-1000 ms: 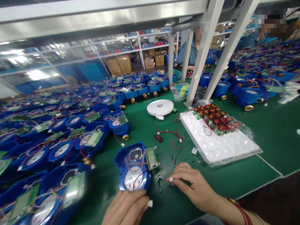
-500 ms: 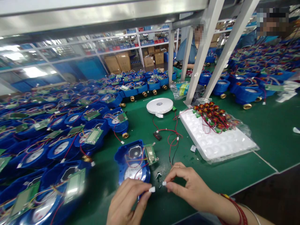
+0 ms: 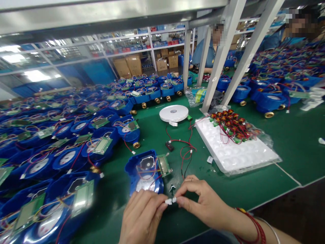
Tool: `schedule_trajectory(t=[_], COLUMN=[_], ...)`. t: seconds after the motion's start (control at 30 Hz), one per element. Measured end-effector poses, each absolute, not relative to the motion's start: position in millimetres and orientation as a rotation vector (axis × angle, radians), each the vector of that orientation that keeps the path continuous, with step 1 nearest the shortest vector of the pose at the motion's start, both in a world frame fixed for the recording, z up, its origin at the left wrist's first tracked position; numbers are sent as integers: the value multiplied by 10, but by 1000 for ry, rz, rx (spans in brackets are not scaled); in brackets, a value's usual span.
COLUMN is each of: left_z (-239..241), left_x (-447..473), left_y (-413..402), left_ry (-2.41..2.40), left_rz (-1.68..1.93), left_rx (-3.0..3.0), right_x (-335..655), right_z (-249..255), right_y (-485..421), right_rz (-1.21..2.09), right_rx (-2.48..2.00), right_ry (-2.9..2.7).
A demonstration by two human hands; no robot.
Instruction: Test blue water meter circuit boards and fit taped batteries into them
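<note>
My left hand (image 3: pixel 143 217) pinches a small white wire connector (image 3: pixel 168 202) at the bottom centre. My right hand (image 3: pixel 203 201) pinches a second white connector (image 3: pixel 174 200), and the two connectors touch end to end. Just beyond my hands lies an open blue meter housing (image 3: pixel 146 169) with a white dial, red wires and a small green LCD board (image 3: pixel 164 165). Red and black wires (image 3: pixel 186 154) run from my right hand across the green mat to a small black part (image 3: pixel 169 146).
Several blue meters (image 3: pixel 63 142) crowd the mat on the left. A white tape roll (image 3: pixel 174 113) and a white foam tray (image 3: pixel 238 152) holding red-wired coils (image 3: pixel 232 127) lie ahead. Slanted metal posts (image 3: pixel 220 57) rise behind. Other people work at the back.
Both hands have come together: the left hand rose from beside the meter, and the two white connectors, apart before, now meet.
</note>
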State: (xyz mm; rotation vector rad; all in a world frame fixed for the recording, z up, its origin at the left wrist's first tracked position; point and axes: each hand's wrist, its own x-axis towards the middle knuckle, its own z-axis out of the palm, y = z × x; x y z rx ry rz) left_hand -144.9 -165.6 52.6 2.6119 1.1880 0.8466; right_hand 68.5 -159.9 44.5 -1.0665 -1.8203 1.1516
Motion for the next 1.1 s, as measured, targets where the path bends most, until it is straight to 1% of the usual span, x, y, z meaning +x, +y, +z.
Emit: schedule_trajectory(t=[0.4,0.53,0.67,0.9,1.1], left_z=[515,517,497,441,377], left_x=[-1451,-1455,-1454,-1425,-1413], left_y=[-1649,-1634,-1624,-1654,-1643], left_ry=[1115,1115,1110,1129,1096], left_rz=[869,858,907,1021,1005], left_rx=[2594,2647,2699,2727,2725], right_x=[654,629,586,528,520], right_z=[500,480,452,446,398], right_y=[-1577,-1581,-1587,-1579,-1589], right_rz=[1295,1276,1283,1393,1347], right_rx=[-1106,-1144,-1146,-1141,-1163], right_ry=[-1763,-1755,-1720,-1605,-1648])
